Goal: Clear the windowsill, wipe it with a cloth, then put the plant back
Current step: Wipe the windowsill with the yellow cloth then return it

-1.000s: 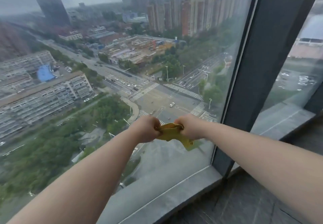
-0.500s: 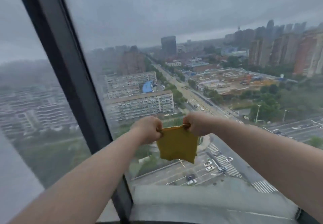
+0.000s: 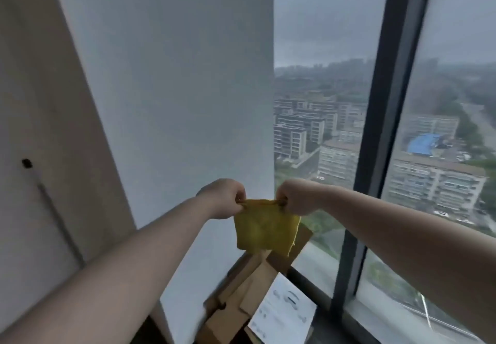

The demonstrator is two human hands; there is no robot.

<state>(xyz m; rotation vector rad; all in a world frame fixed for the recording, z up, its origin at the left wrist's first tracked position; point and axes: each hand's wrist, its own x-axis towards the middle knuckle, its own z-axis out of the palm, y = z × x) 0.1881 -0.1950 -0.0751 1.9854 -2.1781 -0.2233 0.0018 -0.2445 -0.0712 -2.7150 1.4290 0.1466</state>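
A broad pale wall column [image 3: 166,88] fills the left and middle of the view, with a beige panel [image 3: 35,129] further left bearing a small dark hole; half a second ago glass and skyline filled the view, with only a dark mullion at the left, so the head has swung leftward. On the right the window glass [image 3: 319,102] shows grey sky and apartment blocks, split by a dark vertical mullion [image 3: 386,118], which now stands right of the hands instead of left. Low down, against the foot of the column, lies a heap of brown cardboard boxes [image 3: 241,298] with a white printed sheet [image 3: 284,314] on the near right side, none of it visible earlier. Both bare forearms reach forward as before. The yellow cloth [image 3: 265,227] hangs in the air between the hands, in front of the column's edge and above the boxes, its top edge stretched taut. The left hand [image 3: 222,197] pinches the cloth's upper left corner with curled fingers, and the right hand [image 3: 295,196] grips the upper right corner the same way; the grip matches the earlier frame, with the cloth hanging flat.
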